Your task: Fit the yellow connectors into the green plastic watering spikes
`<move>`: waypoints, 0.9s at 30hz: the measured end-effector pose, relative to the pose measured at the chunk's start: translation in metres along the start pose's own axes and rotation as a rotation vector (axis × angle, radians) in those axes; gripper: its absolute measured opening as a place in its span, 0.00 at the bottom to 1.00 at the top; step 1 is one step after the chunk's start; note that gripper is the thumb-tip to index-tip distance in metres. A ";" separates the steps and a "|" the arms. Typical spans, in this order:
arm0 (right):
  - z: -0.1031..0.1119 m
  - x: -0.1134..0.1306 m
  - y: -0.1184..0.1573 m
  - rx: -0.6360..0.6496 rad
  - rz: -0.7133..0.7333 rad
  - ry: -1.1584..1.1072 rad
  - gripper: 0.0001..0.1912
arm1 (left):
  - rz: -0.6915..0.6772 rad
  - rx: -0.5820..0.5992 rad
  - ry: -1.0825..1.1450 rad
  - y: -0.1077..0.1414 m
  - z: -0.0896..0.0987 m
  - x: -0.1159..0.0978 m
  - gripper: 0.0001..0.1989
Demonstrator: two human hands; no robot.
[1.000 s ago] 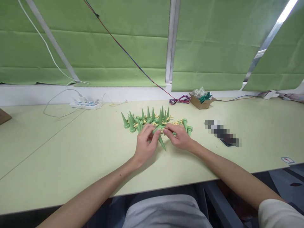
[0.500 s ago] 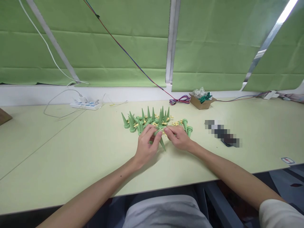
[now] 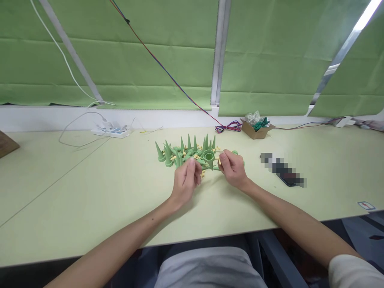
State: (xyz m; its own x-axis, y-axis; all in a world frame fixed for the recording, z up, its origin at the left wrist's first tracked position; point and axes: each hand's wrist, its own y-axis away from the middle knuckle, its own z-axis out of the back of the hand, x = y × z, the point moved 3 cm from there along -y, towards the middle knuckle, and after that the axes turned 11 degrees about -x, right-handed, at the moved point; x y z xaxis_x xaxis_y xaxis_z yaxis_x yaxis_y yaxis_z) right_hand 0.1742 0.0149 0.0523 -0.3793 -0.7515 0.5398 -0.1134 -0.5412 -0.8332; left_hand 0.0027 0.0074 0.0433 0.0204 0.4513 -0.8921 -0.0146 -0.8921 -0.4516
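Note:
Green cone-shaped pieces (image 3: pixel 168 154) lie in a pile in the middle of the table, several standing point up, with small yellow parts among them. Between my hands a green cone (image 3: pixel 209 156) shows its round open end, its tip pointing down. My right hand (image 3: pixel 232 168) pinches a small yellow piece (image 3: pixel 219 160) just right of that cone. At the pile's near edge is my left hand (image 3: pixel 186 180), fingers curled towards the palm; whether anything is inside them cannot be seen.
A power strip (image 3: pixel 111 131) with white cables lies at the back left. Behind the pile are coiled red and blue wires (image 3: pixel 228 127) and a small cardboard box (image 3: pixel 255 131). A blurred dark object (image 3: pixel 282 170) lies to the right. At the left edge is a brown item (image 3: pixel 7 145).
My hands have moved apart. The cone that was in my left hand's fingers is no longer there, and a cone now shows its open end between the hands. My right hand has shifted right.

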 end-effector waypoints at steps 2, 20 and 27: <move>0.000 0.001 0.001 0.009 0.028 0.007 0.21 | 0.075 0.049 0.024 -0.002 -0.002 -0.002 0.28; -0.010 -0.003 0.005 0.187 0.000 -0.004 0.18 | 0.196 0.210 -0.061 -0.003 -0.004 0.006 0.25; -0.012 -0.007 0.004 0.209 -0.063 0.019 0.20 | 0.050 0.163 -0.181 -0.003 -0.003 0.002 0.20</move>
State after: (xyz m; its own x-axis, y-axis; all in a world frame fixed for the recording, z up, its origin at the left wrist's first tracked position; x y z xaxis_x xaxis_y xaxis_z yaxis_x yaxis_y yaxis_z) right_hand 0.1654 0.0220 0.0437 -0.3954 -0.7077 0.5855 0.0552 -0.6546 -0.7539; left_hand 0.0060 0.0104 0.0428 -0.1634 0.4167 -0.8942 -0.1728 -0.9045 -0.3899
